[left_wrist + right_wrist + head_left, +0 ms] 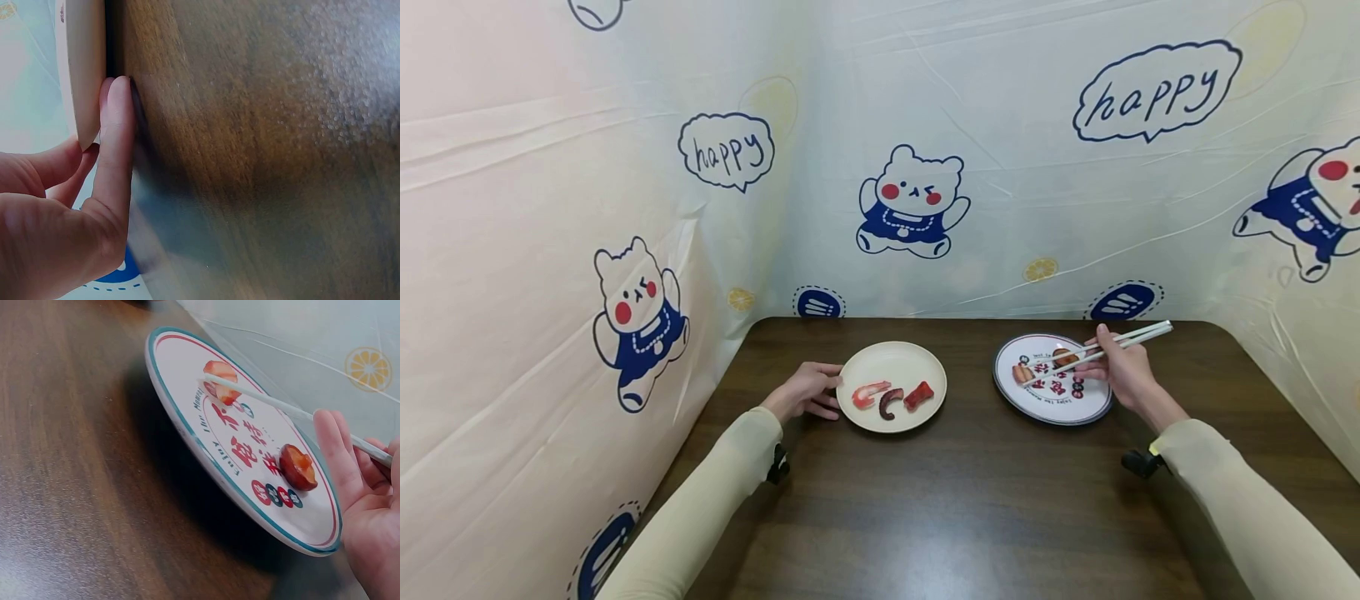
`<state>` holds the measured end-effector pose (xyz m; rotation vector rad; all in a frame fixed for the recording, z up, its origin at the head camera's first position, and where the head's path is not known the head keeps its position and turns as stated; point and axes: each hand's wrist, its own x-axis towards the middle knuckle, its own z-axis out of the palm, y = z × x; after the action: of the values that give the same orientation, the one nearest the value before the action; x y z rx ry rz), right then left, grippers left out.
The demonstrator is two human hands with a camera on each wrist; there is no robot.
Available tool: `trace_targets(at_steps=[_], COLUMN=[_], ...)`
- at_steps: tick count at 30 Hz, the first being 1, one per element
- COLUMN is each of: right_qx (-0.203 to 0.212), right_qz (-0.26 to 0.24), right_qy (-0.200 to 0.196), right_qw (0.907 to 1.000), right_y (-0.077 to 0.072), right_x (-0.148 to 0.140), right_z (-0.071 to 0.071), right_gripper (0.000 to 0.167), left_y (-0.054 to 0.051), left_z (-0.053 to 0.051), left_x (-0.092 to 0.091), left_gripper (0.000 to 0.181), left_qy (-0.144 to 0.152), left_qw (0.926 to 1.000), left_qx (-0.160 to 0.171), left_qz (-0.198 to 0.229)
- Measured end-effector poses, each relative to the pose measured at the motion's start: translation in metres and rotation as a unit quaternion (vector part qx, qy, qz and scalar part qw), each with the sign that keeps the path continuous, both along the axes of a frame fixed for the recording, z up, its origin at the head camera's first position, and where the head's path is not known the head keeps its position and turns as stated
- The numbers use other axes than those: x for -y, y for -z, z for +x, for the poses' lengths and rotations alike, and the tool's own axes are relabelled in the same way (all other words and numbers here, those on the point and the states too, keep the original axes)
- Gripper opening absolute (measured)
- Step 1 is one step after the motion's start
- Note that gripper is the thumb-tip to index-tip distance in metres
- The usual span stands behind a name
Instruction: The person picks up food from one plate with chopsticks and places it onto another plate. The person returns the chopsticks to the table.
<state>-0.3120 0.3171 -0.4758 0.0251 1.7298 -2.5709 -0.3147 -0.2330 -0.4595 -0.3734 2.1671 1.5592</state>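
Observation:
My left hand pinches the left rim of a cream plate, thumb and fingers at its edge in the left wrist view. On that plate lie a pink shrimp, a dark curled tentacle and a red, meat-like piece. My right hand holds a pair of pale chopsticks over a printed white plate. Their tips are at an orange-pink food piece on the plate; whether they grip it I cannot tell. A brown, roundish food piece lies nearer that hand.
Both plates stand on a dark wooden table, with a gap between them. Printed cloth hangs behind and at both sides. Dark wrist-worn devices sit under the left sleeve and the right sleeve.

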Motion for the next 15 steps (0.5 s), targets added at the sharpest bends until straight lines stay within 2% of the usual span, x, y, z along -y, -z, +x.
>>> trace_targets(at_steps=[4,15], right_qx=[0.006,0.022], right_qz=[-0.014,-0.006], right_qy=[-0.015,-0.033], right_qw=[0.9998,0.9992], right_y=[-0.003,-0.016], right_x=[-0.004,-0.014], right_z=[-0.001,-0.007], right_gripper=[0.037,0.038], left_y=[0.0,-0.001], left_z=[-0.001,0.0], left_x=[0.0,-0.001], left_gripper=[0.048,0.048], left_qy=[-0.001,0.003], left_qw=[1.0,1.0], left_qx=[0.0,-0.003], left_qz=[0.001,-0.002])
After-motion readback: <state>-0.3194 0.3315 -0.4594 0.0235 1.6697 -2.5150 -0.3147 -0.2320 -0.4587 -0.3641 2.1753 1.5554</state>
